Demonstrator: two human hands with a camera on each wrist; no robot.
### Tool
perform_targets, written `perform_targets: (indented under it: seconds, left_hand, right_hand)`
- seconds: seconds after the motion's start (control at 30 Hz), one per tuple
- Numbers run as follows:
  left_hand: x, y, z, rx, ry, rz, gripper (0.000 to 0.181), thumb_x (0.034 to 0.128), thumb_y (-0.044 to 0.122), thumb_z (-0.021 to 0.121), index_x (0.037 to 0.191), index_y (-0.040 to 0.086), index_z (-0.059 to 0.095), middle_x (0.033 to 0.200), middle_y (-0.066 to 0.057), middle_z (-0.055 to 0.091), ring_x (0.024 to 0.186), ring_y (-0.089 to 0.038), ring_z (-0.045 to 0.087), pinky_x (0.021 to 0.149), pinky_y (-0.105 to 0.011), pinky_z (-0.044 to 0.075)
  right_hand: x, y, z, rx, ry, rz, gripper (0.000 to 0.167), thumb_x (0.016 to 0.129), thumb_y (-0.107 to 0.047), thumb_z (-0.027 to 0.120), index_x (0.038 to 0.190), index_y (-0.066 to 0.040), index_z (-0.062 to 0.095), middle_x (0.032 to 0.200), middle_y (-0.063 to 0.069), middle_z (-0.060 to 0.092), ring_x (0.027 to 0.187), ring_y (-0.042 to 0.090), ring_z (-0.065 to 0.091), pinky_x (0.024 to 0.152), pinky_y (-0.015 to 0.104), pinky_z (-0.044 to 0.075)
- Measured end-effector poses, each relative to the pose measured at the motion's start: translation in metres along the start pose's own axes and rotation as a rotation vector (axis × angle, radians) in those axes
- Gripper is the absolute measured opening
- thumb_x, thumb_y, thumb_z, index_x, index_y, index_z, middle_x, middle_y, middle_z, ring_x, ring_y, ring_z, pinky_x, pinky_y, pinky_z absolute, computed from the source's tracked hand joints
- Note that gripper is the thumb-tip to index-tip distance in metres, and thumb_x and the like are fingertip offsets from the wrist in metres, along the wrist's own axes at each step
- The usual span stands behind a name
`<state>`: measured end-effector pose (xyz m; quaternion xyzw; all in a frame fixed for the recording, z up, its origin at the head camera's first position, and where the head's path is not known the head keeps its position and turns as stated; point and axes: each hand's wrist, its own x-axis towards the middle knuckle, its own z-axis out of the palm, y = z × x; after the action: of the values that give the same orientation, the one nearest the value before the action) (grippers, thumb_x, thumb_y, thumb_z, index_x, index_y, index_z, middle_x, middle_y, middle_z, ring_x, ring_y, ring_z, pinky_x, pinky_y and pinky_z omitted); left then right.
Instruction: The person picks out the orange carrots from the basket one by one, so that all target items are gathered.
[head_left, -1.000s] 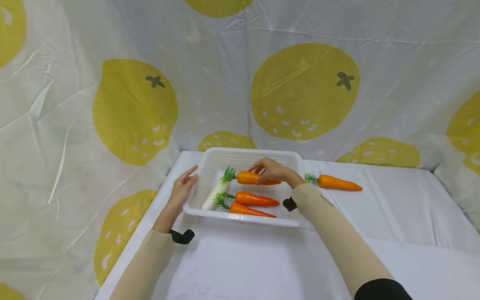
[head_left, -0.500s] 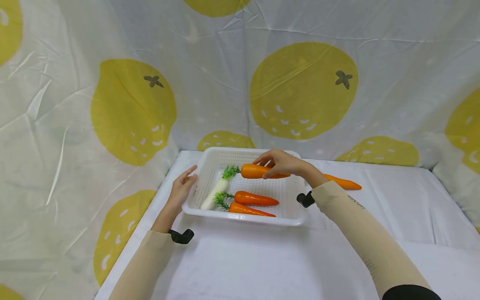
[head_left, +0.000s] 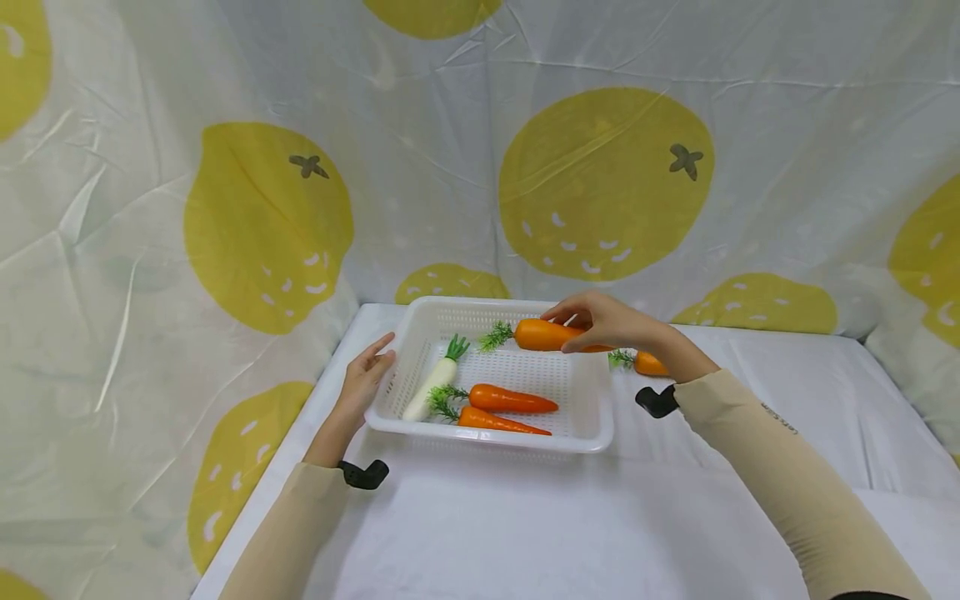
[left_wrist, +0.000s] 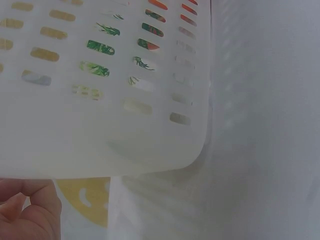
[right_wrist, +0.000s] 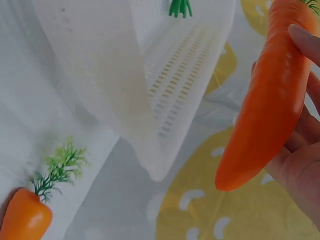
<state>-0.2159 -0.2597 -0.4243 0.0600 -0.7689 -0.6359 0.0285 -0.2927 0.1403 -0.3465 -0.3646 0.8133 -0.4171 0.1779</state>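
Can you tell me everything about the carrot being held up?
The carrot is orange, faintly ridged, perhaps plastic, with feathery green leaves and a body tapering to a blunt tip. The right hand grips it, its body raised clear of the white basket; in the head view, its leaves point left.

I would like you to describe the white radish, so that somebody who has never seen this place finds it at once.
Find the white perforated basket, with the person's left hand at its left side. Inside, near that side, the white radish lies slantwise, leafy end away from the person. Its white body sets it apart from the two orange carrots beside it.
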Motion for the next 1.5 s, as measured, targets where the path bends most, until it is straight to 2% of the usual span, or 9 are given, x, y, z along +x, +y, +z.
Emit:
perform_targets:
  seconds: [0.23,0.4,0.63,0.77,0.93,1.23,1.5]
  left_hand:
    - [-0.001,0.001,-0.001,-0.015,-0.018,-0.003,0.048,0.1048,0.014,0.052,0.150,0.002,0.042,0.103,-0.012,0.062,0.088,-0.009,0.057,0.075,-0.020,0.047]
    - [0.002,-0.002,-0.001,-0.020,-0.008,0.000,0.047,0.1048,0.013,0.052,0.150,0.003,0.043,0.104,-0.016,0.061,0.088,-0.010,0.057,0.076,-0.020,0.047]
    - [0.016,-0.026,-0.005,-0.034,0.014,0.003,0.048,0.1045,0.019,0.054,0.150,0.009,0.045,0.101,-0.008,0.062,0.086,-0.006,0.057,0.075,-0.019,0.047]
    - [0.018,-0.031,-0.005,-0.011,0.014,0.026,0.049,0.1053,0.024,0.053,0.151,0.011,0.044,0.103,-0.006,0.061,0.089,-0.006,0.057,0.076,-0.018,0.047]
    - [0.018,-0.032,-0.004,-0.013,0.008,0.032,0.049,0.1059,0.025,0.052,0.152,0.011,0.042,0.108,-0.008,0.061,0.091,-0.007,0.057,0.077,-0.019,0.048]
    - [0.019,-0.031,-0.004,-0.020,0.008,0.023,0.048,0.1055,0.024,0.053,0.151,0.013,0.044,0.104,-0.005,0.059,0.091,-0.008,0.057,0.077,-0.019,0.048]
    - [0.018,-0.030,-0.004,0.002,0.020,0.015,0.048,0.1053,0.025,0.053,0.151,0.014,0.044,0.102,-0.004,0.058,0.090,-0.009,0.056,0.077,-0.020,0.047]
  right_hand:
    - [-0.029,0.011,-0.015,0.007,0.041,0.034,0.051,0.087,-0.004,0.077,0.134,0.001,0.060,0.126,0.018,0.063,0.109,0.033,0.064,0.086,0.034,0.054]
    - [-0.047,0.016,-0.023,0.009,0.061,0.064,0.050,0.088,-0.003,0.075,0.135,0.002,0.058,0.124,0.020,0.063,0.108,0.034,0.065,0.084,0.034,0.055]
    - [-0.068,0.030,-0.031,0.032,0.081,0.113,0.054,0.088,-0.003,0.075,0.137,0.005,0.055,0.125,0.023,0.062,0.108,0.035,0.065,0.085,0.033,0.055]
    - [-0.079,0.041,-0.033,0.047,0.086,0.132,0.054,0.088,-0.004,0.076,0.137,0.004,0.055,0.126,0.023,0.062,0.108,0.034,0.065,0.086,0.032,0.054]
    - [-0.094,0.054,-0.034,0.041,0.093,0.158,0.053,0.088,-0.010,0.077,0.136,0.001,0.057,0.125,0.020,0.064,0.107,0.032,0.066,0.086,0.030,0.053]
    - [-0.118,0.076,-0.032,0.024,0.121,0.229,0.054,0.087,-0.015,0.079,0.135,-0.003,0.060,0.124,0.017,0.065,0.107,0.029,0.065,0.086,0.026,0.052]
    - [-0.129,0.093,-0.029,0.073,0.109,0.229,0.056,0.086,-0.012,0.079,0.135,0.002,0.059,0.134,0.023,0.058,0.109,0.028,0.064,0.087,0.025,0.052]
